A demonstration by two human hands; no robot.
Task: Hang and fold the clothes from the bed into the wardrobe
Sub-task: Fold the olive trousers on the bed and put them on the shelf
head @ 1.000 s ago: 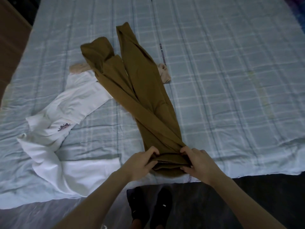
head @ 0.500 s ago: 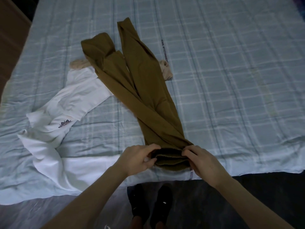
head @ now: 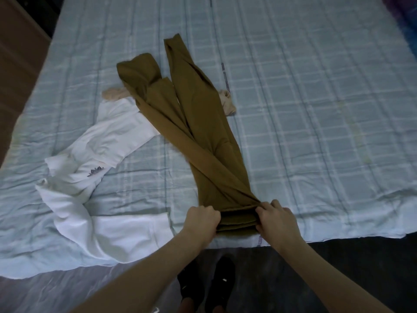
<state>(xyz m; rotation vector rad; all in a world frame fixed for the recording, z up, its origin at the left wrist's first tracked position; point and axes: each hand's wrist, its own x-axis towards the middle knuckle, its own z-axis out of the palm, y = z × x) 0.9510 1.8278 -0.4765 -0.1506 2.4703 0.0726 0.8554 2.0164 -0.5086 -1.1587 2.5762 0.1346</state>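
Bed [head: 316,109]: pale blue checked cover fills most of the view, its near edge just in front of the person.
Trousers [head: 203,136]: olive-brown, lying on the bed; long axis runs from the near edge away and slightly leftward, waist end near, two leg ends far.
Left hand [head: 202,221]: fingers curled, gripping the left side of the waist end.
Right hand [head: 276,219]: fingers curled, pinching the right side of the same end.
White garment [head: 90,181]: crumpled on the bed left of the trousers, partly under them.
Beige cloth [head: 226,102]: peeks out on both sides under the legs.
Shoes [head: 206,283]: dark, on the floor below.
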